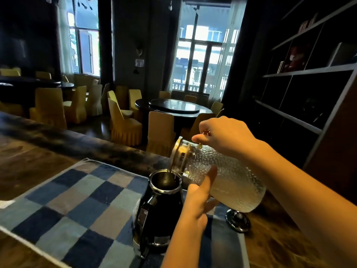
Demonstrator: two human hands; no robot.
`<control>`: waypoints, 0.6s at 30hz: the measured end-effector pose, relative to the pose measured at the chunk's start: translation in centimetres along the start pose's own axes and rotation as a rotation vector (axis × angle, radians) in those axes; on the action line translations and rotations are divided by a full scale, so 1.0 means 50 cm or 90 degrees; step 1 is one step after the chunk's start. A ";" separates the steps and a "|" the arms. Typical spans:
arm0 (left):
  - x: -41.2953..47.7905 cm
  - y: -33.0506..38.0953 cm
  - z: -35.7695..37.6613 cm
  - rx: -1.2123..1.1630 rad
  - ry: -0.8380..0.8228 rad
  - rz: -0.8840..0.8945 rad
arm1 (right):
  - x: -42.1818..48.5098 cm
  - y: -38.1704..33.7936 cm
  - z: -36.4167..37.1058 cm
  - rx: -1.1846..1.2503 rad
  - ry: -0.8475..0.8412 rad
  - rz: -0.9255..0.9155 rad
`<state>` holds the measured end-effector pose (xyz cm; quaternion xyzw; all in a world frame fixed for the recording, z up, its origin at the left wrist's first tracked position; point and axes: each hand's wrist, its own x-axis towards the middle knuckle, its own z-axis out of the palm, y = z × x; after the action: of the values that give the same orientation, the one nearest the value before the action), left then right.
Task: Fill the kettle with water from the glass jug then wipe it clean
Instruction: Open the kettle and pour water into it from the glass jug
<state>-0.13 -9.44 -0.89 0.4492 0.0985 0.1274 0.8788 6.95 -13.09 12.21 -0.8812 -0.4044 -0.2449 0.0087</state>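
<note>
While you are tipping the clear, hammered-glass jug (pixel 231 180) over the black, pear-shaped electric kettle with a chrome rim (pixel 160 213), the head view is showing the filling step in hand. A thin stream is running from the jug's pale, round cap (pixel 178 151) into the kettle's open mouth. The kettle is standing upright on a blue, grey and tan checked cloth (pixel 77 200), which is lying on the dark wooden table (pixel 29 161).

Your right hand (pixel 226 138) is gripping the jug from above, its fingers (pixel 204 139) curling round the amber handle. Your left hand (pixel 195 206) is steadying the glass from below, with one outstretched digit lying flat against the jug's shoulder. The other left fingers are hiding behind the hand, so you cannot tell how they are lying.

The kettle's round chrome lid (pixel 238 221) is resting on the table under the jug's base, just beside the cloth.

Next, I am judging, you are needing to level the jug slowly, set it down away from the kettle, and then take up a cloth for wiping.

A pale label (pixel 142 215) is showing low on the kettle's side, but its writing is too small to read.
</note>
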 end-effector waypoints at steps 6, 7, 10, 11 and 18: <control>0.012 -0.012 0.002 -0.063 0.029 -0.024 | 0.012 -0.022 0.012 -0.054 0.034 -0.058; 0.012 -0.015 0.002 -0.083 0.000 -0.019 | 0.014 -0.027 0.015 -0.057 0.032 -0.071; 0.012 -0.021 -0.001 -0.099 -0.036 -0.020 | 0.020 -0.040 0.020 -0.085 0.025 -0.104; 0.012 -0.022 -0.004 -0.099 -0.033 -0.020 | 0.022 -0.042 0.019 -0.092 0.025 -0.111; 0.025 -0.031 -0.008 -0.120 0.045 -0.058 | 0.035 -0.057 0.026 -0.095 0.023 -0.174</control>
<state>1.14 -9.61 -2.49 0.3549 0.1375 0.1116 0.9180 6.43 -9.66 11.34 -0.8115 -0.5010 -0.2891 -0.0829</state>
